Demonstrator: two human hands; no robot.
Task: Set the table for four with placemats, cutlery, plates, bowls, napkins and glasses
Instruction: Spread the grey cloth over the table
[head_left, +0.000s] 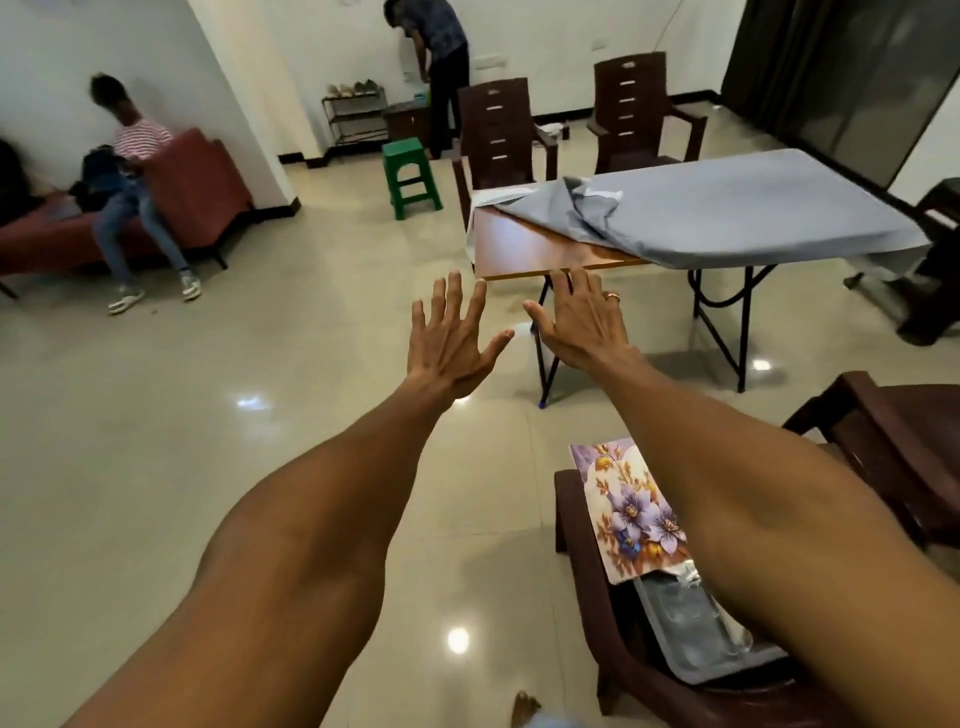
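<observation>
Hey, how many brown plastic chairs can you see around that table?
3: two chairs behind the table, left chair and right chair; a third chair at its right end, cut off. Others may be hidden.

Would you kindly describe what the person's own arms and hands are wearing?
Both forearms are bare, with no sleeves, watch or gloves in view. The right hand wears a thin gold-coloured ring on one of its fingers. The left hand wears nothing.
</observation>
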